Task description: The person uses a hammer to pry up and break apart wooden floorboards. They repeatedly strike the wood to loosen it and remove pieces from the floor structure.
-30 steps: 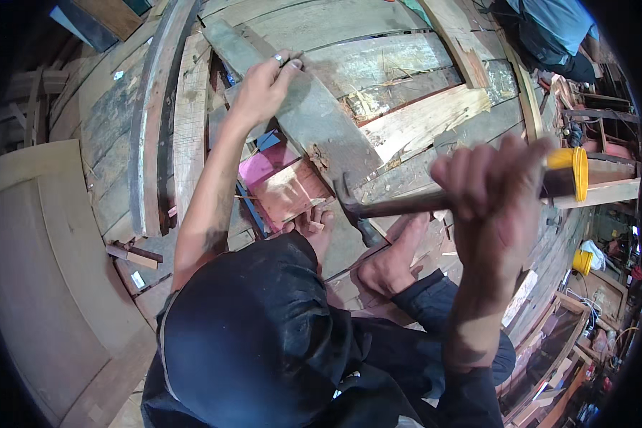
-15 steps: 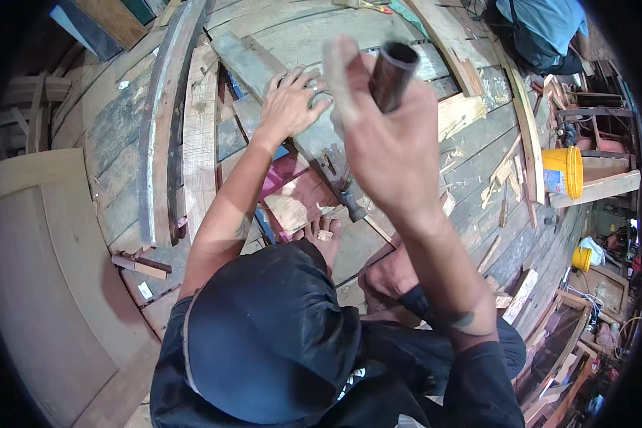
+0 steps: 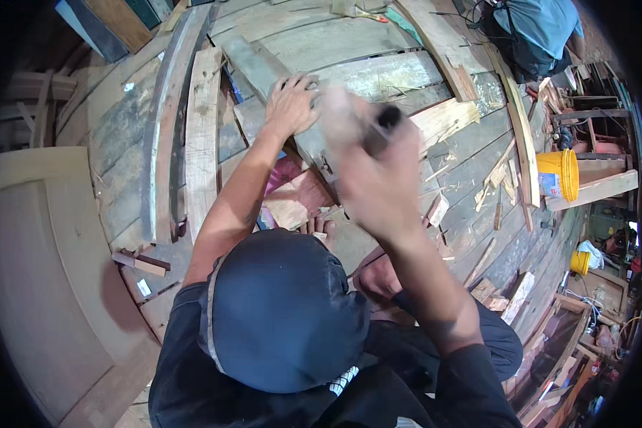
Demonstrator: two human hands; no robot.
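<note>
My left hand (image 3: 290,105) lies with its fingers spread over a weathered grey plank (image 3: 250,63), which slants down from the upper left. To the right, my right hand (image 3: 378,178) is raised and closed round a dark cylindrical tool handle (image 3: 384,127), its round end pointing up. Motion blurs this hand, and the tool's other end is hidden below it. Beneath the plank's near end lies a reddish wooden piece (image 3: 308,191) with a pale split block (image 3: 285,214) by it. My bare foot (image 3: 322,230) is close to them.
Long boards (image 3: 203,121) lie at left, beside a large wooden panel (image 3: 43,271). Splintered wood (image 3: 503,178) and a yellow bucket (image 3: 569,175) are at right. A paintbrush (image 3: 369,14) lies at the back. A person in a blue shirt (image 3: 538,32) is at the far right.
My right hand has come down and a little left with the tool handle, closer to the plank. My left hand has stayed on the plank, with its fingers drawn in slightly.
</note>
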